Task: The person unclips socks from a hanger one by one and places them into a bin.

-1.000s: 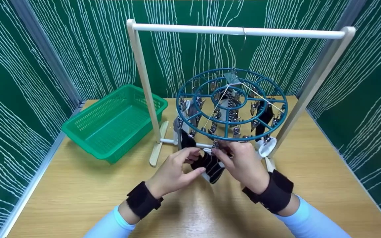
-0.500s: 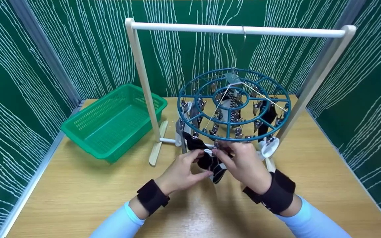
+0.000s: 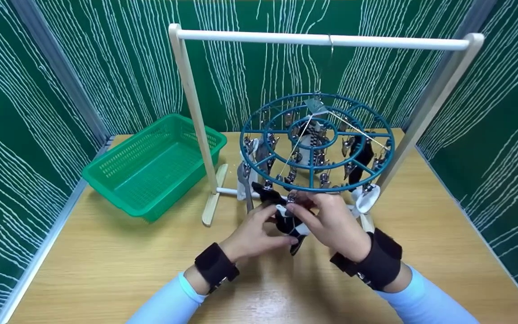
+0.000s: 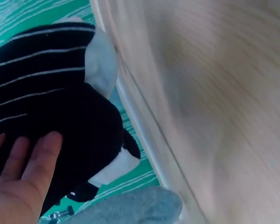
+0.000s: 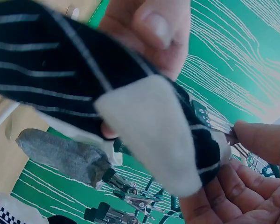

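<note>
A black sock (image 3: 301,229) with thin white stripes and a white heel hangs at the front of a round blue clip hanger (image 3: 311,176). My right hand (image 3: 331,218) pinches a metal clip (image 5: 229,136) between thumb and finger, right at the sock's cuff; its other fingers lie behind the cuff. My left hand (image 3: 256,236) holds the sock from the left, its fingers near the cuff and its thumb lower down. In the left wrist view, the fingers (image 4: 44,156) lie along the black fabric. The sock hides part of the left hand in the right wrist view.
The hanger hooks over the white bar (image 3: 259,37) of a wooden stand. A grey sock (image 5: 65,154), a checkered sock (image 3: 314,137), a black sock (image 3: 361,155) and a white sock (image 3: 367,199) hang around it. At left stands a green basket (image 3: 146,209) on the table.
My left hand has moved right and closed in on the striped sock, whose lower part has turned. The right hand stays at the clip, and the hanger has swayed slightly.
</note>
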`<state>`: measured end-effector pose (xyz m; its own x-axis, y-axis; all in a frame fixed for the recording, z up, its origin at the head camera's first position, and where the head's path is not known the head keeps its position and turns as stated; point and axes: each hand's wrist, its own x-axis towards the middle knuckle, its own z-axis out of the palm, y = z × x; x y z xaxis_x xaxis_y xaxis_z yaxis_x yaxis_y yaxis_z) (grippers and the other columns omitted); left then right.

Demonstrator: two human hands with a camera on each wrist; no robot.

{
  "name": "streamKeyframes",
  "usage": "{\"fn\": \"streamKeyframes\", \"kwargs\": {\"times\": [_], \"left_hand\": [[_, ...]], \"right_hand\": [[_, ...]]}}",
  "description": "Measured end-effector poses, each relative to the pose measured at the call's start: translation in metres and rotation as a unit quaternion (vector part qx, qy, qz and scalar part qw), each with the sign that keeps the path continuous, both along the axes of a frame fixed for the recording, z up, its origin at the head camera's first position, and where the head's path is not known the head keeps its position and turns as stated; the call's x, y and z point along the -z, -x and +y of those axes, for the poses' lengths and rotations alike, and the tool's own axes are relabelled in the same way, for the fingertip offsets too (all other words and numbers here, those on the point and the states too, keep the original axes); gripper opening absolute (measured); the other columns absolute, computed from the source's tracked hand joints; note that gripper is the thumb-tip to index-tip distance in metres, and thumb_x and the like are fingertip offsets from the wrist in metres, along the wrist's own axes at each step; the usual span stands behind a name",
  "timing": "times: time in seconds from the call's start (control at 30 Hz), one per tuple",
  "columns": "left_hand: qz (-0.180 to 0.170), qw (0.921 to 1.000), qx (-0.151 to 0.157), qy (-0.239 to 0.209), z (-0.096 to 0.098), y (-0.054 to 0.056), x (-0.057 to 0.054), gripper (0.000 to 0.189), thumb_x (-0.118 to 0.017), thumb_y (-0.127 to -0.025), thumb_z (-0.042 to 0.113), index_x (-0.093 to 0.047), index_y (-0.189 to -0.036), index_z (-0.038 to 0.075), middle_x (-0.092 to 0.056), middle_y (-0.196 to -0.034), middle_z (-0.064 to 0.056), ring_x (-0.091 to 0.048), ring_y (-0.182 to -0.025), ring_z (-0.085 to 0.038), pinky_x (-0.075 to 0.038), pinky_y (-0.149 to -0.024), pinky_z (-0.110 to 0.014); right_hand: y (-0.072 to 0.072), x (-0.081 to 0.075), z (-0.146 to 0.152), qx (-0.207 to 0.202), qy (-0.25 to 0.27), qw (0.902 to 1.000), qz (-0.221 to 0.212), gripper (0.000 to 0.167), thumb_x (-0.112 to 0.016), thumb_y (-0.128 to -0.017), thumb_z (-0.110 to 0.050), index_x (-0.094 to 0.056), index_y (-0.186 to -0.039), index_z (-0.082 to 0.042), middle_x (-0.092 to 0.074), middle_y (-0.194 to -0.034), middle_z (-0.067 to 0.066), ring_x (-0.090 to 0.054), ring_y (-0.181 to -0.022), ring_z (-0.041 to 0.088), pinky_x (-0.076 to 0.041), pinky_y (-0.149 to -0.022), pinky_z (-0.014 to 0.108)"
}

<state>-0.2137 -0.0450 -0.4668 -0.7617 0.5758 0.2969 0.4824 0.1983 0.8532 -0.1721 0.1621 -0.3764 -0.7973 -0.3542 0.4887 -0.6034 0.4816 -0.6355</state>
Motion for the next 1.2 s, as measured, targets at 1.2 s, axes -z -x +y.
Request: {"fn": "streamKeyframes", "kwargs": {"times": [1.2], "left_hand": [[-0.082,0.9958,-0.038,0.011,0.011,-0.007,0.003,0.013,-0.083,-0.095,0.012,-0.085,-0.099,0.0,-0.084,-0.103,-0.012,-0.072,-0.087,-0.004,-0.06,-0.08,-0.02]], "right_hand": [[0.005,0.011,-0.001,0.036,0.009,0.9993,0.004,0.004,-0.076,-0.101,-0.005,-0.076,-0.105,-0.004,-0.079,-0.094,0.004,-0.074,-0.082,0.016,-0.061,-0.07,0.027]]}}
